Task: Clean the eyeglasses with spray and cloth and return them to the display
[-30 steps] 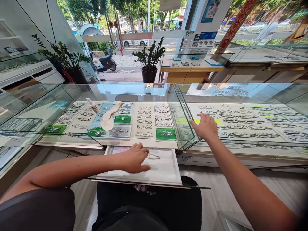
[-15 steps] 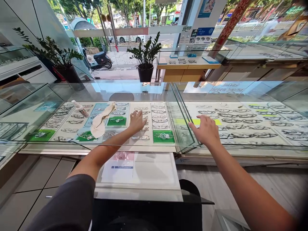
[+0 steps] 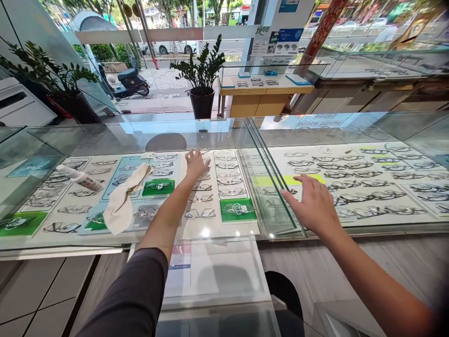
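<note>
My left hand reaches over the glass display case, fingers spread, above a column of eyeglasses; nothing shows in it. My right hand is over the joint between two glass cases, thumb and fingers apart, near the upright glass panels. A cream cloth lies on the glass left of my left arm. Beside it a white bottle lies tilted on its side. Green cards and rows of frames are seen beneath the glass.
An open drawer juts out below the case. Beyond the cases stand a potted plant and a wooden display table. Another potted plant is at the left. A black rounded object is right of the drawer.
The view has shifted closer over the case. My left hand has moved farther over the glass, toward its back; my right hand stays near the glass joint.
</note>
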Available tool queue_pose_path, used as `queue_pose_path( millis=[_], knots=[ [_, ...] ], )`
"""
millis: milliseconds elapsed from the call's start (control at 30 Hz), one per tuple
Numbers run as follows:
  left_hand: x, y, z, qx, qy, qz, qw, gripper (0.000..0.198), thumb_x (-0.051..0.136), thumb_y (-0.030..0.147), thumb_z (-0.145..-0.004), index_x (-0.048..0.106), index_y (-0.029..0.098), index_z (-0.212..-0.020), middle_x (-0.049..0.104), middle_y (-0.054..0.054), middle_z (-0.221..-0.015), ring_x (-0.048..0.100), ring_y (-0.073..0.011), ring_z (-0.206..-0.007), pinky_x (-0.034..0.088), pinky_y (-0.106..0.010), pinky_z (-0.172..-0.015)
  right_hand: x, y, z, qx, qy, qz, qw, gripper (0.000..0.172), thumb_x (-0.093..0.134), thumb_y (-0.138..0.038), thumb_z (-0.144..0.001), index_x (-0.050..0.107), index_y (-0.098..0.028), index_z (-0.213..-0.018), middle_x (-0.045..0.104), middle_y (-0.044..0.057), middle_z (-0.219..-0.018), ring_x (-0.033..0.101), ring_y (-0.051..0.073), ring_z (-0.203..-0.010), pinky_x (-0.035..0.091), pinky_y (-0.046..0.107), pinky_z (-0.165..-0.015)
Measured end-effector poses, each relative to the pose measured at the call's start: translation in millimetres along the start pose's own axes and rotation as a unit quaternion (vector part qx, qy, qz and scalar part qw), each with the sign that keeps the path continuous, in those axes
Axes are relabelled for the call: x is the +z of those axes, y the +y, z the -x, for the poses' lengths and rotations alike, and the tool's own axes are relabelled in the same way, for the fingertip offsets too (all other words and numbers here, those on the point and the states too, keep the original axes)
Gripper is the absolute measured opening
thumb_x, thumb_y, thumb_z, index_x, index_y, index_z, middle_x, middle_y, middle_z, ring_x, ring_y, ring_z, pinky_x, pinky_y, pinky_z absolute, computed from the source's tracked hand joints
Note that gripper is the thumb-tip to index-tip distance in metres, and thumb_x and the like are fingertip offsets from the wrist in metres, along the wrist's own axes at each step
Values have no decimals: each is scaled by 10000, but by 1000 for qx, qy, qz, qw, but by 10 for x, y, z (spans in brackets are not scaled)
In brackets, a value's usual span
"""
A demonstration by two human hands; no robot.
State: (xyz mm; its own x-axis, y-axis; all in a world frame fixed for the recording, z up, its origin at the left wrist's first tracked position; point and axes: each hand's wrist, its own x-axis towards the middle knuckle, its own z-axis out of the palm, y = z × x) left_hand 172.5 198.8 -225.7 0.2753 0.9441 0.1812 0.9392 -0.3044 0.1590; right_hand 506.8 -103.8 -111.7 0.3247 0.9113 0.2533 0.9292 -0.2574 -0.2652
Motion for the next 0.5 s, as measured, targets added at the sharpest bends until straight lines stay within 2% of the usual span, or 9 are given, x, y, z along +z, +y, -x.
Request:
queue_pose_path(
  millis=[233, 367, 500],
  knots=[
    [123, 36, -349, -15, -67, 10, 998, 838, 359, 665, -1119, 682, 58, -1598, 465, -273, -1774, 180, -521, -1699, 128, -691, -1358, -24, 24, 37, 1, -6, 20, 1000, 696, 480, -682, -1034, 605, -178, -1498, 599, 218, -1619, 552, 446, -1502, 475, 682, -1234],
    [199, 6, -364, -12, -74, 20, 997, 810, 366, 668, -1113, 743, 94, -1541, 502, -267, -1743, 182, -535, -1696, 117, -711, -1361, -32, 34, 47, -7, 1, 15, 1000, 718, 464, -694, -1038, 600, -168, -1507, 590, 224, -1636, 543, 453, -1525, 454, 686, -1254],
    [220, -22, -309, 1, -77, 19, 997, 819, 345, 661, -1118, 755, 75, -1516, 571, -274, -1668, 195, -531, -1695, 130, -712, -1365, -52, 25, 50, -6, -1, 11, 1000, 725, 461, -706, -1034, 606, -166, -1495, 589, 226, -1639, 547, 460, -1525, 447, 694, -1255]
  ],
)
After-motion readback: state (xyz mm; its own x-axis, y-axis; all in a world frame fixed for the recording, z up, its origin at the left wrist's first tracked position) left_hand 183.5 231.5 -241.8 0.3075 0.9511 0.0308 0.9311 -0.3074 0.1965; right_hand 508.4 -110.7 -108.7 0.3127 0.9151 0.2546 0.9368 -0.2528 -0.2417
